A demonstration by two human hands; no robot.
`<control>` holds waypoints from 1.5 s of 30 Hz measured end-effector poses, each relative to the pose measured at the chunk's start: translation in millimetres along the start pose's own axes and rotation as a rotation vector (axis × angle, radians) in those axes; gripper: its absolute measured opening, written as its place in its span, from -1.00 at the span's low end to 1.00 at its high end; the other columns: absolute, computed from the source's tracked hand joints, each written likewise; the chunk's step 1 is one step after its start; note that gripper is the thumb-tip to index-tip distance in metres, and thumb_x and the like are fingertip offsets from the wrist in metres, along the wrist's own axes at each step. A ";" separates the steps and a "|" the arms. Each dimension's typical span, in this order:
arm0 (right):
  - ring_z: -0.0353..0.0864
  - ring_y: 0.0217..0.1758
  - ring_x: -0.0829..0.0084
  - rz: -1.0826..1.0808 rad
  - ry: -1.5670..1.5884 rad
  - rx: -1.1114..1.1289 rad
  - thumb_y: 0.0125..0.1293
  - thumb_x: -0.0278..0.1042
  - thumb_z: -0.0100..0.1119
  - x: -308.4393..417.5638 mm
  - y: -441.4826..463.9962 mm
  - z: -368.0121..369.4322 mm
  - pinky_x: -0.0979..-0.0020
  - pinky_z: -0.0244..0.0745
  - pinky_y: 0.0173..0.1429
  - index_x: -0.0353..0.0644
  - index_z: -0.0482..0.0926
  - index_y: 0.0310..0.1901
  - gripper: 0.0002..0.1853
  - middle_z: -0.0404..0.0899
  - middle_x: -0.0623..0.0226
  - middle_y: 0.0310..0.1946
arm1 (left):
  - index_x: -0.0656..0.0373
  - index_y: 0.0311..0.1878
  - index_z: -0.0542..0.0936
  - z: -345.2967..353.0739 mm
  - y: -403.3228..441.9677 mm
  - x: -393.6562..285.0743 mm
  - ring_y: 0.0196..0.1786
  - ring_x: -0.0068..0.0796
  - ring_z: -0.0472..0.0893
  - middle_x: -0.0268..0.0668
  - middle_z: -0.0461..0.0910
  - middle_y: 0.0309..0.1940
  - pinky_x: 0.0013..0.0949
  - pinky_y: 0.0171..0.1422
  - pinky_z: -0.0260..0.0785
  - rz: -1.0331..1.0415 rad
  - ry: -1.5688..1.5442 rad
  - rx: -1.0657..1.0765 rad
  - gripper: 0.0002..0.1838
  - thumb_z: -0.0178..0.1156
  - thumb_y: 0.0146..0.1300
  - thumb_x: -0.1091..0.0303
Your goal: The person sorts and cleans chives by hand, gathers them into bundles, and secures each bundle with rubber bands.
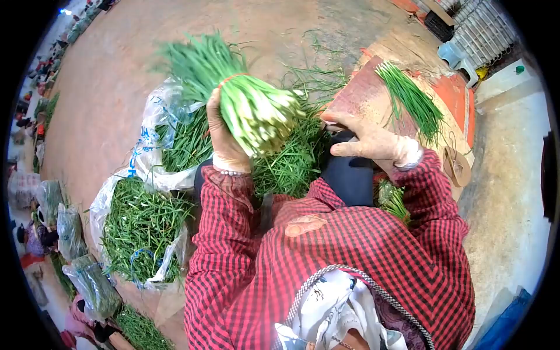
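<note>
My left hand (pixel 224 134) is wrapped round a thick bunch of garlic chives (pixel 251 105), holding it up with the pale cut stems toward the right and the green leaves toward the upper left. A red band (pixel 232 79) circles the bunch. The leaf ends are blurred. My right hand (pixel 370 140) is held apart from the bunch near the corner of a reddish board (pixel 364 96), thumb and fingers spread, with nothing visible in it. Both hands seem to wear thin, pale gloves. A smaller bundle of chives (pixel 411 99) lies on the board.
Loose green leaves (pixel 291 166) are heaped before my lap. Plastic bags (pixel 163 111) and a bag of trimmings (pixel 146 227) stand at left. A roll of tape (pixel 457 166) lies at right. Stools (pixel 461 61) and crates (pixel 484 32) stand at upper right. Other people (pixel 87 321) sit far left.
</note>
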State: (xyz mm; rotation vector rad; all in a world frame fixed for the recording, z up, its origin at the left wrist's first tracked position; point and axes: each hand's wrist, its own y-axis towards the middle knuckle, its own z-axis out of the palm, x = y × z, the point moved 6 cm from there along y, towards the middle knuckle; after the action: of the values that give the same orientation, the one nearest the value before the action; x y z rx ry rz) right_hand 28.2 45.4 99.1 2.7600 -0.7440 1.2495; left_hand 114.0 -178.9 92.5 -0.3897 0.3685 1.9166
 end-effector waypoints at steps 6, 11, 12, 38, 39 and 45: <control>0.21 0.47 0.12 -0.087 0.835 -0.006 0.35 -0.13 0.20 44.9 30.2 25.9 0.39 0.63 -0.02 -0.13 -0.11 0.53 -0.12 0.03 0.08 0.49 | 0.16 0.21 0.47 -19.3 -15.5 -4.6 0.14 -0.25 0.53 -0.22 0.55 0.09 -0.13 0.31 0.38 0.120 -0.069 0.021 -0.46 -0.01 0.40 -0.08; 0.47 -0.60 0.59 0.113 0.830 0.149 0.42 -0.11 0.14 67.9 26.5 76.0 0.57 0.37 -0.48 -0.27 0.46 0.05 -0.62 0.50 0.46 -0.54 | 0.15 0.23 0.48 -9.2 -25.9 7.0 0.16 -0.24 0.52 -0.21 0.55 0.14 -0.10 0.36 0.31 0.077 -0.102 0.107 -0.49 -0.03 0.42 -0.03; 0.39 -0.63 0.63 0.115 0.822 0.109 0.44 -0.12 0.11 62.1 24.2 81.9 0.58 0.29 -0.50 -0.26 0.48 -0.03 -0.67 0.44 0.51 -0.59 | 0.18 0.22 0.48 -10.4 -26.7 8.3 0.15 -0.22 0.53 -0.18 0.55 0.13 -0.11 0.37 0.31 0.039 -0.137 0.106 -0.46 -0.01 0.40 -0.05; 0.07 0.55 0.09 -0.447 -0.734 -0.854 0.10 -0.17 0.18 66.9 -100.8 -8.8 -0.12 -0.13 0.56 -0.02 0.23 0.38 -0.25 0.13 0.13 0.46 | 0.24 0.21 0.43 79.6 -82.4 83.8 0.01 -0.23 0.61 -0.11 0.55 0.08 -0.24 0.11 0.51 -0.821 0.669 0.048 -0.50 0.07 0.36 0.07; 0.08 0.54 0.07 -0.366 -0.672 -0.943 0.08 -0.18 0.20 58.4 -116.5 -13.7 -0.13 -0.11 0.55 -0.05 0.21 0.40 -0.21 0.13 0.09 0.46 | 0.24 0.18 0.45 76.2 -65.8 81.2 0.00 -0.26 0.61 -0.12 0.57 0.05 -0.23 0.10 0.51 -0.764 0.716 0.044 -0.50 0.07 0.37 0.04; 0.14 0.47 -0.05 0.091 0.718 -0.999 0.14 0.00 0.35 -102.5 -158.2 -0.9 0.11 0.07 0.51 -0.35 0.10 0.43 -0.04 0.12 -0.03 0.44 | 0.20 0.21 0.47 132.4 -43.1 161.4 0.05 -0.26 0.57 -0.15 0.59 0.00 -0.19 0.16 0.47 -0.672 0.913 0.178 -0.37 0.15 0.31 -0.15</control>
State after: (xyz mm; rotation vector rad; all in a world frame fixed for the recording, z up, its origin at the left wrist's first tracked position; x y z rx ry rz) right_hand 37.7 228.1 53.7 1.3904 -1.0127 1.2488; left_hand 84.3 27.1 138.1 -1.1092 0.8627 0.9527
